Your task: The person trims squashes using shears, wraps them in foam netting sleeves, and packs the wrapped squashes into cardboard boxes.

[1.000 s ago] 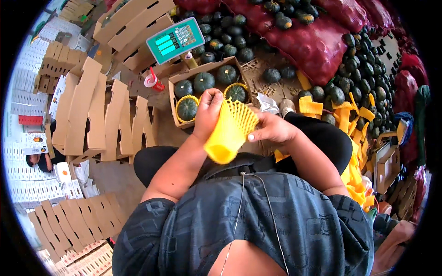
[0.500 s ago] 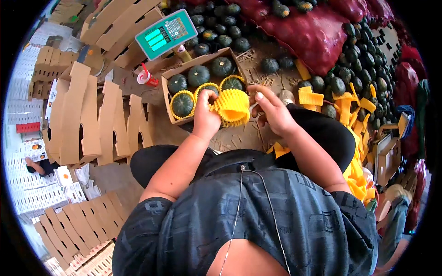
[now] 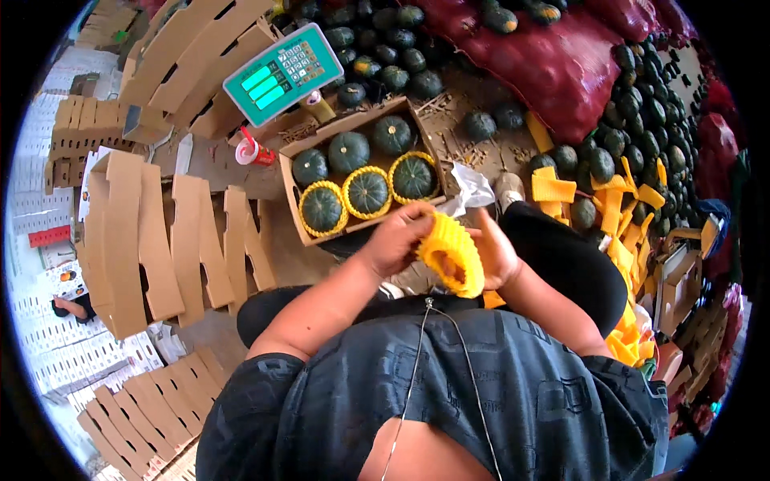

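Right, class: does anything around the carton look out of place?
Yes: a red drink cup stands just left of the carton, an odd spot amid produce. Yellow foam pieces lie untidily strewn to the right.

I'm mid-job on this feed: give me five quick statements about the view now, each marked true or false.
1. The left hand holds a yellow net sleeve. True.
2. The open box by the hands holds four pumpkins. False: six are in it.
3. Three pumpkins in that box have yellow nets around them. True.
4. The red cup is right of that box. False: it is to the left.
5. The right hand is on the scale. False: it is by the sleeve's right side.
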`<state>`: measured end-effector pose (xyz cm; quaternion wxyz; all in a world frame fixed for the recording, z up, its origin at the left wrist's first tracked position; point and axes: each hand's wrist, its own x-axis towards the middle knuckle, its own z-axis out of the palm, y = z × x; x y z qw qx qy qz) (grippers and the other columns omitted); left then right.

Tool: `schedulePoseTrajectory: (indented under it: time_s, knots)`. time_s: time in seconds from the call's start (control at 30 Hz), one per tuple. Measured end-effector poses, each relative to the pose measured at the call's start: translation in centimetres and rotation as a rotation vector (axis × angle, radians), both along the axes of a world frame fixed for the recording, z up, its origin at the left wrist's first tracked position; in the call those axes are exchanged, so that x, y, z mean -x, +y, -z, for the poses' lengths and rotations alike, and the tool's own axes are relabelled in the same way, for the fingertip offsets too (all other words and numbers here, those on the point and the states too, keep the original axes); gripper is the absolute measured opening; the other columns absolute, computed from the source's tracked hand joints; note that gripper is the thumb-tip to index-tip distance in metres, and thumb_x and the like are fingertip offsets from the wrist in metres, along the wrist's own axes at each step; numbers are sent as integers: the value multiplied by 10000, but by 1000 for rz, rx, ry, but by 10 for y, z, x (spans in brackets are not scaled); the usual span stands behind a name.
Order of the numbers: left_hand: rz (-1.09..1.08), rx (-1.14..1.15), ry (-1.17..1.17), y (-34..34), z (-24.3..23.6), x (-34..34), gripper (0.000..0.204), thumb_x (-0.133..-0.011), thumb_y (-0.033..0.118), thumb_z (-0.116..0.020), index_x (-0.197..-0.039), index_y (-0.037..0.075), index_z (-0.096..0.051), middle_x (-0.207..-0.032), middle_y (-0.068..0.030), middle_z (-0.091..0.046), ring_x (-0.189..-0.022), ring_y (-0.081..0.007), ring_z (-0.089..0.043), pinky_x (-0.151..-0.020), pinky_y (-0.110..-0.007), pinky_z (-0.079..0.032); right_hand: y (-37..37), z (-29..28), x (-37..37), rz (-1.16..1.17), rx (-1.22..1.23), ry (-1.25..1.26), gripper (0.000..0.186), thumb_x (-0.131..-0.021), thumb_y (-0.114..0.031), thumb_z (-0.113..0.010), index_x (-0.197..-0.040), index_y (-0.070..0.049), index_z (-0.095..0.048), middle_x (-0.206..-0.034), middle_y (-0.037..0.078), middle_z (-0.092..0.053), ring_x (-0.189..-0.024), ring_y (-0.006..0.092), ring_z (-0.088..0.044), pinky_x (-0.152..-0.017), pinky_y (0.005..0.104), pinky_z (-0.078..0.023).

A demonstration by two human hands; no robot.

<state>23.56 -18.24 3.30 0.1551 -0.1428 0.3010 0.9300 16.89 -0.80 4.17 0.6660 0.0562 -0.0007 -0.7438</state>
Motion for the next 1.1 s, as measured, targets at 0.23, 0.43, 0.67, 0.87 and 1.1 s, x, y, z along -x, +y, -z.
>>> schedulePoseTrajectory:
  time_s: [0.23, 0.43, 0.67, 0.87, 1.1]
  knots:
    - [104, -213, -44, -23, 32, 60, 213, -860, 172, -567, -1033, 63, -509, -975, -58, -587, -927, -165, -581, -840, -315, -468, -8, 18, 47, 407, -346, 179, 667, -836, -549, -437, -1200, 9, -465, -1180, 147, -537, -1102, 280, -506, -983, 427, -343]
    - [-215, 1846, 215, -59, 107, 127, 433, -724, 272, -692, -1040, 39, -510, -991, -138, -522, -961, -293, -496, -820, -393, -404, -9, 13, 51, -29, -378, 282, 465, -841, -268, -579, -1167, 47, -476, -1130, 135, -569, -1042, 236, -556, -937, 354, -403]
    - [205, 1831, -396, -86, 123, 165, 930, -636, 359, -736, -1360, 165, -185, -1345, -273, -213, -1200, -423, -320, -999, -443, -301, -11, 5, 53, -144, -448, 494, 483, -855, -318, -560, -1168, 42, -482, -1124, 107, -568, -1029, 192, -545, -919, 321, -395]
    - [-234, -175, -118, -89, 64, 109, 574, -770, 398, -522, -1253, 109, -410, -1263, -142, -442, -1131, -319, -458, -899, -527, -406, -11, 10, 47, 302, -517, 623, 569, -879, -402, -489, -1284, -23, -362, -1219, 90, -491, -1117, 209, -479, -924, 341, -381]
    - [-291, 26, 69, -55, -30, 50, 690, -735, 495, -605, -1242, 65, -422, -1225, -103, -492, -1128, -272, -470, -992, -449, -338, -33, -31, 51, 375, -542, 1012, 552, -870, -314, -540, -1296, -23, -344, -1218, 71, -477, -1099, 180, -474, -937, 323, -363]
